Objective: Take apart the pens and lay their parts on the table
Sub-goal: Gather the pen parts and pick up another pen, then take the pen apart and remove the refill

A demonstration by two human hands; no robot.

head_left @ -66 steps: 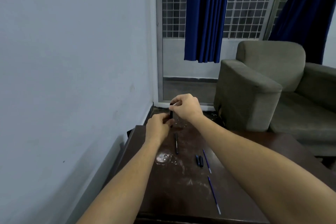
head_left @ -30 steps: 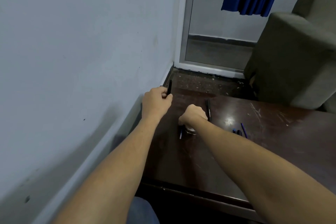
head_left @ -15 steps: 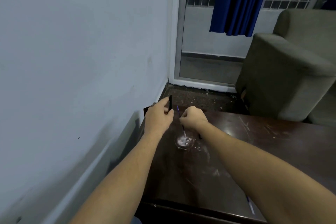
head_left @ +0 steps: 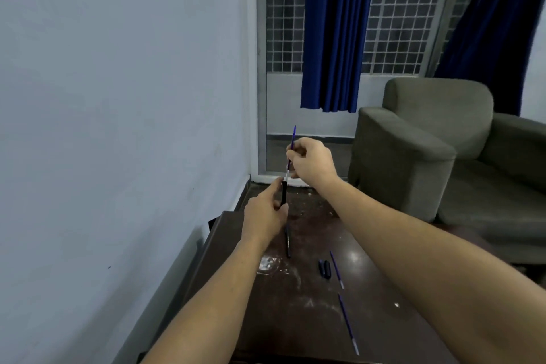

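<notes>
- On the table (head_left: 295, 334), a refill (head_left: 348, 323) lies nearest, right of centre.
- Farther off, two black caps (head_left: 324, 268) lie just left of a second refill (head_left: 336, 269).
- A pen (head_left: 288, 242) lies left of the caps.
- The left hand (head_left: 266, 219) grips a barrel (head_left: 284, 192) upright.
- The right hand (head_left: 313, 165) pinches a blue refill (head_left: 293, 137), whose lower end meets the barrel's top.
- An armchair (head_left: 413, 156) stands far right.

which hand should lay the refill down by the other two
Right. The right hand pinches the blue refill, and the two loose refills lie on its side of the table. The left hand grips the black barrel.
</notes>
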